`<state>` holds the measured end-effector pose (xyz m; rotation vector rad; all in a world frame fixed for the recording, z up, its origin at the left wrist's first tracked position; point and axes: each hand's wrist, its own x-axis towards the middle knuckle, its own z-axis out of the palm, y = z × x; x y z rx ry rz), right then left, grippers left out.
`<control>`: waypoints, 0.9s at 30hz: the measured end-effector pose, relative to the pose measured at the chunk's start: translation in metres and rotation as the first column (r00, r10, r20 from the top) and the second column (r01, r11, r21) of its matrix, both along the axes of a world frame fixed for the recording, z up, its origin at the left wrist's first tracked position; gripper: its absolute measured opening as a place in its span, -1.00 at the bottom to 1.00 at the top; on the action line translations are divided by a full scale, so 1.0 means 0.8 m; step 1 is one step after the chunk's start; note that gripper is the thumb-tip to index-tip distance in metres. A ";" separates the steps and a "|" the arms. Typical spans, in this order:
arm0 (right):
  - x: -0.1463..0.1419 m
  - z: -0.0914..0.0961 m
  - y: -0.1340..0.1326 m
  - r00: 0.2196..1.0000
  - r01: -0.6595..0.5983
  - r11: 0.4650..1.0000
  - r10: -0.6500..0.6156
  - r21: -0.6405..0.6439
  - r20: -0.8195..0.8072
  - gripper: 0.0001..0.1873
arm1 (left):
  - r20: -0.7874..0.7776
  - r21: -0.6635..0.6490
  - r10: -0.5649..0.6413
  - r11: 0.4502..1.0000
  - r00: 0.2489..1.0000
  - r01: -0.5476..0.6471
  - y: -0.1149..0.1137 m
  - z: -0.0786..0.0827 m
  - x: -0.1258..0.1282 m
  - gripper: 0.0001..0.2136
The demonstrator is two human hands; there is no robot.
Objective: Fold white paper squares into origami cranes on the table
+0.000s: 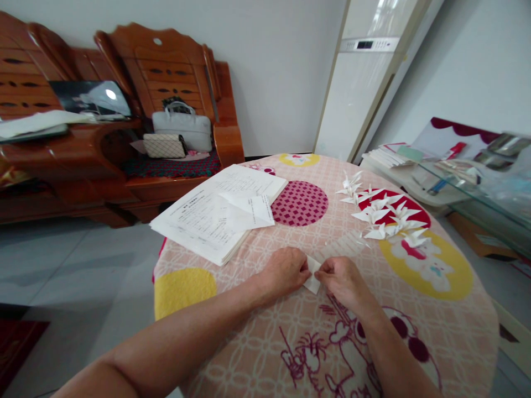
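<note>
Between my two hands is a small folded piece of white paper, low over the patterned tablecloth. My left hand pinches its left side with the fingers curled in. At the paper's right side, my right hand closes thumb and fingertips on it. Just beyond the hands lies a see-through ruler. Several folded white paper cranes are grouped to the right, past my right hand. Up and left of my hands sits a thick stack of printed sheets, with a loose, creased sheet on top.
A glass-topped stand with papers and metal containers is close by the table's right edge. Wooden armchairs line the wall at the left, holding a grey bag and a laptop. A tall white cabinet unit stands behind the table.
</note>
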<state>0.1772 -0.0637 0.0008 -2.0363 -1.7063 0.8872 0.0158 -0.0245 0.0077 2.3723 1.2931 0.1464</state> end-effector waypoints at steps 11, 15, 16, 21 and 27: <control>-0.009 0.008 -0.003 0.994 -0.017 1.000 0.016 0.011 0.109 -0.86 | 0.134 -0.219 -0.198 0.950 0.971 0.224 0.030 0.017 -0.041 -0.81; -0.012 0.012 -0.004 0.993 -0.013 1.000 0.011 0.016 0.118 -0.85 | 0.161 -0.248 -0.194 0.941 0.968 0.229 0.031 0.017 -0.046 -0.79; -0.013 0.012 -0.005 0.993 -0.014 1.000 0.012 0.017 0.120 -0.85 | 0.155 -0.255 -0.187 0.941 0.970 0.222 0.030 0.018 -0.046 -0.78; -0.013 0.012 -0.005 0.993 -0.012 1.000 0.010 0.018 0.114 -0.86 | 0.124 -0.257 -0.145 0.951 0.982 0.173 0.026 0.022 -0.042 -0.80; -0.013 0.012 -0.005 0.995 -0.012 1.000 0.010 0.024 0.097 -0.86 | 0.058 -0.194 -0.125 0.972 0.990 0.134 0.023 0.024 -0.037 -0.82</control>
